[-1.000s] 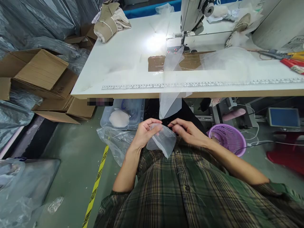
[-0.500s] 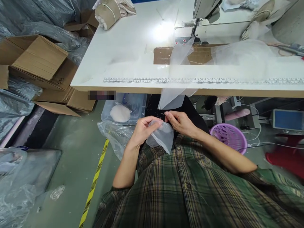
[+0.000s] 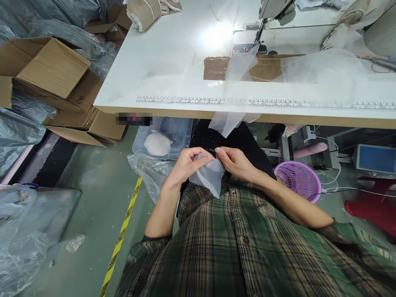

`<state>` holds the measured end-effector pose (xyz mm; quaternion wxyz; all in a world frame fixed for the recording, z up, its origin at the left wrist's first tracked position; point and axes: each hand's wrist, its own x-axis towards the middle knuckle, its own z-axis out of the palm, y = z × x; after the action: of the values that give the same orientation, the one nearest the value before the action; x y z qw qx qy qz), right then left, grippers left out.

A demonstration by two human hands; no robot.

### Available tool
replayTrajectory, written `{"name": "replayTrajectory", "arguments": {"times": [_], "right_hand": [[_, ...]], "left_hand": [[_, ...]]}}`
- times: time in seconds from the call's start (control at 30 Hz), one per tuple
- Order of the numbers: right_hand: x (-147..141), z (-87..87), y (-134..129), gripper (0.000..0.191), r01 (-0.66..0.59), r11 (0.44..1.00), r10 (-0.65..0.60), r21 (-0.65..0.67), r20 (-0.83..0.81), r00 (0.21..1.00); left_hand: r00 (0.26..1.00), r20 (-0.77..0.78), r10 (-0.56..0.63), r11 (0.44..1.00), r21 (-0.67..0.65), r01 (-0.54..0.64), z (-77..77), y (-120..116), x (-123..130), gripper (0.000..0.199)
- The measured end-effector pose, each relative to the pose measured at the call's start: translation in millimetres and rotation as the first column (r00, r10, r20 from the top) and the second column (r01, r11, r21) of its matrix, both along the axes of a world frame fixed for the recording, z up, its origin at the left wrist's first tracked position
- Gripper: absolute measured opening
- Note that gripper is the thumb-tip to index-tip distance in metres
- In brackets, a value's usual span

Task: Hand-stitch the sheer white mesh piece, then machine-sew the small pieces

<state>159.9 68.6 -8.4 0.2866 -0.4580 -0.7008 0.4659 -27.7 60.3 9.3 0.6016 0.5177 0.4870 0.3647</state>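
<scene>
Between the thumb and fingers of my left hand (image 3: 192, 166) is pinched a small piece of sheer white fabric (image 3: 210, 178), its loose part hanging over my lap. My right hand (image 3: 234, 161) is closed beside the fabric's upper edge, fingertips close to those of my left. A thin dark tool, mostly hidden, pokes out from the right fingertips; its exact kind is unclear. Beyond my hands, a strip of sheer white fabric (image 3: 232, 123) hangs over the table's front edge and runs back to the sewing machine (image 3: 260, 35).
A white table (image 3: 161, 74) with a printed ruler strip (image 3: 198, 101) lies ahead. Below are a clear plastic bin (image 3: 182, 138) holding a white pad (image 3: 157, 143), and a purple basket (image 3: 298, 179). Cardboard boxes (image 3: 54, 68) stand left; a fabric roll (image 3: 144, 14) sits on the table.
The view has shifted slightly, with the table sitting a little higher in the picture. Both hands stay together at the small fabric piece, whose hanging corner has moved slightly left.
</scene>
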Motion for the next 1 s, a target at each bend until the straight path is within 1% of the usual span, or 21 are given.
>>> {"name": "replayTrajectory", "arguments": {"times": [0.1, 0.17, 0.2, 0.27, 0.3, 0.37, 0.43, 0.47, 0.5, 0.57, 0.6, 0.67, 0.7, 0.73, 0.77, 0.8, 0.83, 0.87, 0.9, 0.93, 1.0], "right_hand": [[4, -10.0, -1, 0.048, -0.048, 0.995, 0.031, -0.085, -0.191, 0.981], [6, -21.0, 2, 0.047, -0.083, 0.987, 0.044, -0.136, -0.266, 0.963], [7, -28.0, 4, 0.046, -0.070, 0.984, 0.022, -0.163, -0.277, 0.961], [6, -43.3, 11, 0.044, 0.021, 0.977, -0.078, -0.210, -0.267, 0.961], [5, -50.4, 15, 0.043, 0.082, 0.971, -0.140, -0.225, -0.256, 0.956], [2, -59.0, 18, 0.038, 0.183, 0.957, -0.236, -0.225, -0.237, 0.942], [1, -56.8, 16, 0.033, 0.240, 0.952, -0.280, -0.189, -0.228, 0.933], [3, -51.3, 14, 0.031, 0.256, 0.954, -0.286, -0.154, -0.224, 0.932], [6, -43.4, 12, 0.029, 0.259, 0.959, -0.279, -0.115, -0.222, 0.934], [17, -21.2, 10, 0.024, 0.155, 0.988, -0.149, 0.006, -0.241, 0.959], [25, -7.1, 10, 0.020, 0.066, 0.995, -0.048, 0.070, -0.236, 0.970], [48, 25.7, 11, 0.013, -0.080, 0.984, 0.112, 0.160, -0.199, 0.974], [61, 43.5, 12, 0.011, -0.115, 0.975, 0.149, 0.189, -0.179, 0.972], [74, 61.0, 15, 0.012, -0.099, 0.970, 0.137, 0.221, -0.164, 0.977], [88, 77.5, 20, 0.013, -0.074, 0.965, 0.112, 0.250, -0.140, 0.984], [102, 92.2, 26, 0.016, -0.018, 0.962, 0.054, 0.271, -0.129, 0.990], [115, 104.5, 35, 0.019, 0.060, 0.953, -0.024, 0.297, -0.124, 0.992], [128, 114.0, 46, 0.023, 0.168, 0.928, -0.131, 0.334, -0.131, 0.983], [140, 120.8, 58, 0.028, 0.291, 0.882, -0.248, 0.371, -0.160, 0.955], [152, 124.9, 70, 0.031, 0.398, 0.822, -0.345, 0.407, -0.199, 0.917], [175, 126.5, 92, 0.034, 0.575, 0.671, -0.500, 0.469, -0.287, 0.817]], "left_hand": [[1.000, 0.002, -0.026, 1.000, -0.018, 0.026, -5.8, 6, -1, 0.019], [0.996, -0.007, -0.088, 0.995, -0.055, 0.088, -12.4, 15, -6, 0.023], [0.991, -0.016, -0.134, 0.988, -0.085, 0.132, -16.7, 20, -9, 0.026], [0.980, -0.051, -0.195, 0.973, -0.136, 0.186, -26.5, 32, -19, 0.035], [0.978, -0.079, -0.191, 0.973, -0.148, 0.178, -31.2, 37, -24, 0.041], [0.984, -0.140, -0.107, 0.988, -0.125, 0.090, -37.2, 45, -31, 0.049], [0.986, -0.164, -0.013, 0.997, -0.076, 0.001, -36.9, 48, -33, 0.053], [0.988, -0.157, -0.004, 0.998, -0.067, -0.006, -34.8, 48, -32, 0.056], [0.988, -0.154, -0.034, 0.997, -0.075, 0.023, -32.1, 49, -32, 0.058], [0.974, -0.192, -0.123, 0.990, -0.089, 0.107, -26.6, 52, -30, 0.058], [0.962, -0.219, -0.163, 0.986, -0.079, 0.149, -24.0, 56, -30, 0.058], [0.954, -0.259, -0.151, 0.987, 0.018, 0.161, -18.5, 64, -27, 0.057], [0.958, -0.256, -0.132, 0.986, 0.062, 0.153, -15.3, 68, -25, 0.058], [0.966, -0.233, -0.113, 0.986, 0.093, 0.137, -12.0, 70, -21, 0.059], [0.977, -0.191, -0.092, 0.987, 0.110, 0.115, -8.9, 72, -17, 0.062], [0.988, -0.132, -0.074, 0.990, 0.111, 0.089, -6.3, 73, -11, 0.066], [0.997, -0.064, -0.052, 0.993, 0.104, 0.059, -4.6, 73, -6, 0.069], [1.000, 0.001, -0.023, 0.995, 0.093, 0.023, -3.9, 72, 0, 0.071], [0.998, 0.054, 0.017, 0.997, 0.078, -0.021, -4.4, 72, 6, 0.070], [0.993, 0.093, 0.074, 0.995, 0.059, -0.080, -5.9, 72, 11, 0.068], [0.967, 0.138, 0.215, 0.976, -0.001, -0.217, -11.2, 72, 21, 0.063]]}}
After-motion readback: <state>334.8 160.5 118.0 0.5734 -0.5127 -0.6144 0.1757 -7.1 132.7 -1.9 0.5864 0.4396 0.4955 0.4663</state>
